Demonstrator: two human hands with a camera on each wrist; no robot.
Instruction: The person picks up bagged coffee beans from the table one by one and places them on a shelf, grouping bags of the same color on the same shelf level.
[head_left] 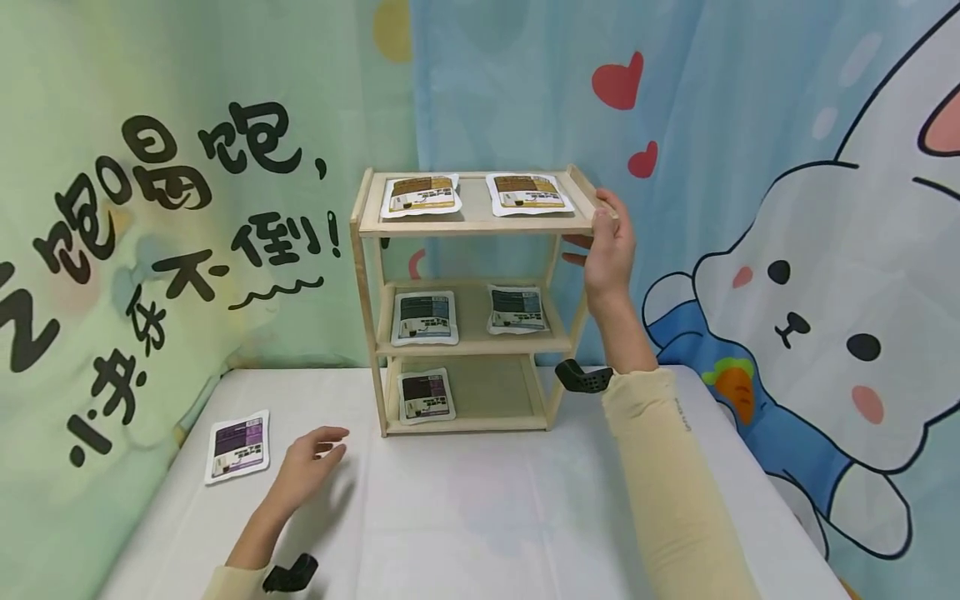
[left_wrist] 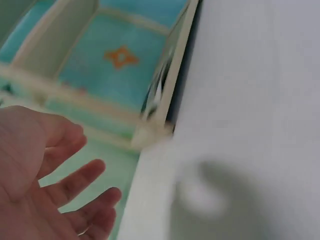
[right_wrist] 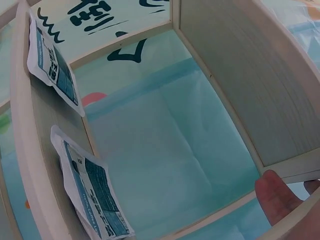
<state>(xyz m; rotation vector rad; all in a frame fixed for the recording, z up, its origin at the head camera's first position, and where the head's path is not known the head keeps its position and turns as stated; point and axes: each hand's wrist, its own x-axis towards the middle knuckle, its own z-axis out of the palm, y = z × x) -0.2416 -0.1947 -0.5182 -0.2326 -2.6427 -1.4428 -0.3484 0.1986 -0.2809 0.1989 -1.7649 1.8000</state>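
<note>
A three-tier wooden shelf [head_left: 472, 227] stands on the table. My right hand [head_left: 611, 254] grips the top tier at its right end; in the right wrist view a fingertip [right_wrist: 275, 192] shows against the wood. My left hand [head_left: 309, 467] is held over the table, fingers loosely bent and nothing in them, between the shelf and a purple-labelled pouch [head_left: 238, 447] lying flat. On the top tier lie two pouches with brown-and-yellow labels, a left one [head_left: 422, 196] and a right one [head_left: 528, 194]. Two blue-labelled pouches, left [head_left: 424, 318] and right [head_left: 517, 310], occupy the middle tier.
Another purple-labelled pouch [head_left: 426, 396] is at the left of the bottom tier. The white-covered table [head_left: 480, 517] meets a green curtain [head_left: 300, 275] on the left and a blue one with a printed rabbit [head_left: 810, 292] on the right.
</note>
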